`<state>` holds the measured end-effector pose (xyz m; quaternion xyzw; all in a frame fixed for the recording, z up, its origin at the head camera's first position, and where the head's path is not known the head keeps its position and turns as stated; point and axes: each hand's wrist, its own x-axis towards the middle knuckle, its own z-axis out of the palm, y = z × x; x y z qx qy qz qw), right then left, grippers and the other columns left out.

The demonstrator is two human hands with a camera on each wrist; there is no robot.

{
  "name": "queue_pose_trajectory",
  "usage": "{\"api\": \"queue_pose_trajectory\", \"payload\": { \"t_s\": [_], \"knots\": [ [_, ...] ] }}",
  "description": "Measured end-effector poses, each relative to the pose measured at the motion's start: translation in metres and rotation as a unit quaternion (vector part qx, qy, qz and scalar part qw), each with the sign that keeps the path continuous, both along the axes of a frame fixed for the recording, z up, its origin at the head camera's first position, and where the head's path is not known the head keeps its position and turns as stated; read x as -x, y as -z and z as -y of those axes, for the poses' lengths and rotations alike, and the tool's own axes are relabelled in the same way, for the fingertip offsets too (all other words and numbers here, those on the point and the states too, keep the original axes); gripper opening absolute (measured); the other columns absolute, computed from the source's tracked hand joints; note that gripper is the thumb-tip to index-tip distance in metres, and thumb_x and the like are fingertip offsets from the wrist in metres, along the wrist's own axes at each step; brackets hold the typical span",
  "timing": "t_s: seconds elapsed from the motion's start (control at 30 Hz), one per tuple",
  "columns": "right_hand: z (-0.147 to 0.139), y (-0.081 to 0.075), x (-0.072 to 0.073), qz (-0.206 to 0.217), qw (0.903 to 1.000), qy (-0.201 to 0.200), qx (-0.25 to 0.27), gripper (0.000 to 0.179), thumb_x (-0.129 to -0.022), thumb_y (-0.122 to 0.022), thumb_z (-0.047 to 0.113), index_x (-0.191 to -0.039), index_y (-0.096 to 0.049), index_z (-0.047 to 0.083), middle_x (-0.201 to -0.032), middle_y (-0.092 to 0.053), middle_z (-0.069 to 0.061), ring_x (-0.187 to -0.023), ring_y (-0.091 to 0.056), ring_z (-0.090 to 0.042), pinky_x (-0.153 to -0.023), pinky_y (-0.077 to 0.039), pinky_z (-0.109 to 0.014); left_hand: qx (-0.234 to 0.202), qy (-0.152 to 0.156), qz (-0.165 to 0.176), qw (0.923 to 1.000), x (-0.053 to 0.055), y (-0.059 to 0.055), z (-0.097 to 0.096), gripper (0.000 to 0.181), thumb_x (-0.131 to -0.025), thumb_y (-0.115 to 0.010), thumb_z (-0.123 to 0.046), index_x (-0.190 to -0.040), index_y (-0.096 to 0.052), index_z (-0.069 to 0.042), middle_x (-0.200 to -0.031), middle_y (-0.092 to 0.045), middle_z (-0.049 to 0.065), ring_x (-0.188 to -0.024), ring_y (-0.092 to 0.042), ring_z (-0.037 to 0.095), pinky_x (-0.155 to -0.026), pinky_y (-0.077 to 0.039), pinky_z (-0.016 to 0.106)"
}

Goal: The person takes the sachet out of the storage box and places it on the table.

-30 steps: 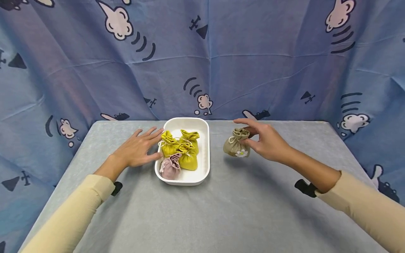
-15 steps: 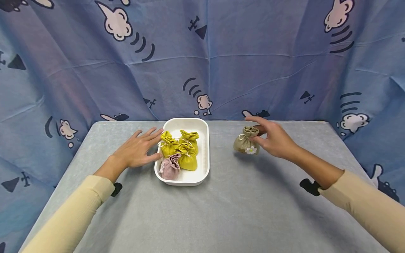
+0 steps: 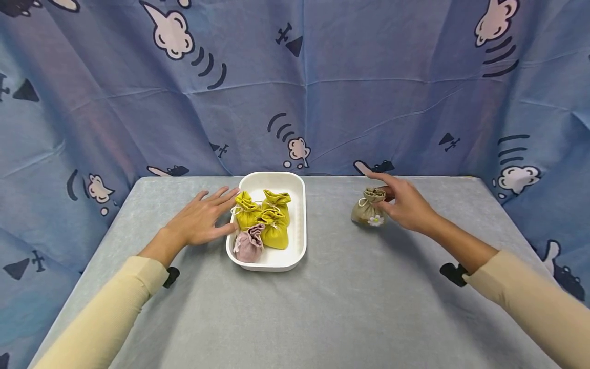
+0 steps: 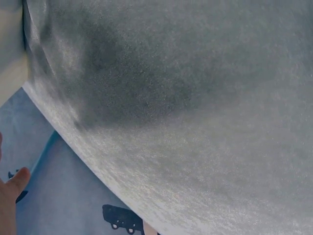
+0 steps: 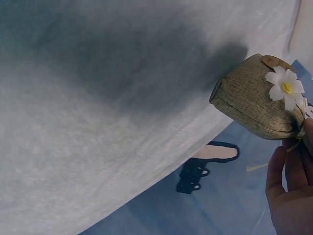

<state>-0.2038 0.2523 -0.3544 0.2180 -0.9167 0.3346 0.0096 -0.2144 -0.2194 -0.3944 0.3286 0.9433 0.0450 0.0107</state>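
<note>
A small khaki drawstring pouch (image 3: 366,212) with a white daisy on its front is at the right of the table. My right hand (image 3: 407,205) pinches it by its gathered neck; the right wrist view shows the pouch (image 5: 259,100) with fingertips at the tied end. On the left, my left hand (image 3: 198,218) lies with fingers spread, fingertips at the left rim of a white tray (image 3: 297,230). Inside the tray are three yellow pouches (image 3: 275,236) and a pink pouch (image 3: 249,246) at the near left corner. Only a fingertip of the left hand (image 4: 17,183) shows in the left wrist view.
A grey cloth-covered table (image 3: 295,318) extends under both arms. Behind it hangs a blue patterned curtain (image 3: 359,92), close to the table's back edge. The stretch of table between the tray and the khaki pouch shows bare cloth.
My right hand has moved to the right with the khaki pouch, away from the tray, and slightly lower over the last half second. The left hand and the tray have stayed in place.
</note>
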Motion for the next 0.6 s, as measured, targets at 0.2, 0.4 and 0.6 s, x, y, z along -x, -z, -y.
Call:
{"api": "queue_pose_trajectory", "payload": {
  "t_s": [0.2, 0.4, 0.6],
  "knots": [
    [-0.008, 0.009, 0.003, 0.029, 0.9990, 0.024, -0.023, 0.072, -0.087, -0.069, -0.008, -0.151, -0.038, 0.002, -0.111, -0.070, -0.024, -0.098, -0.069, -0.036, -0.081, -0.052, -0.053, -0.001, 0.000, 0.000, 1.0000, 0.001, 0.001, -0.001, 0.078, -0.097, -0.047, -0.056, -0.158, -0.029, -0.012, -0.164, -0.024, 0.007, -0.150, -0.020, 0.031, -0.114, -0.017, 0.065],
    [-0.011, 0.015, 0.005, 0.032, 0.9987, 0.025, -0.032, 0.071, -0.086, -0.069, -0.009, -0.149, -0.039, 0.002, -0.116, -0.066, -0.026, -0.101, -0.066, -0.040, -0.083, -0.053, -0.056, -0.005, 0.002, -0.004, 1.0000, 0.001, 0.001, -0.001, 0.078, -0.096, -0.047, -0.056, -0.157, -0.031, -0.011, -0.163, -0.026, 0.008, -0.149, -0.022, 0.032, -0.113, -0.019, 0.065],
    [-0.010, 0.016, 0.004, 0.036, 0.9982, 0.028, -0.038, 0.069, -0.087, -0.068, -0.007, -0.149, -0.040, 0.003, -0.118, -0.066, -0.026, -0.102, -0.065, -0.041, -0.084, -0.052, -0.057, -0.009, 0.005, -0.005, 0.9999, 0.001, 0.002, 0.001, 0.077, -0.096, -0.048, -0.055, -0.157, -0.031, -0.010, -0.163, -0.026, 0.009, -0.149, -0.023, 0.034, -0.113, -0.019, 0.065]
  ]
}}
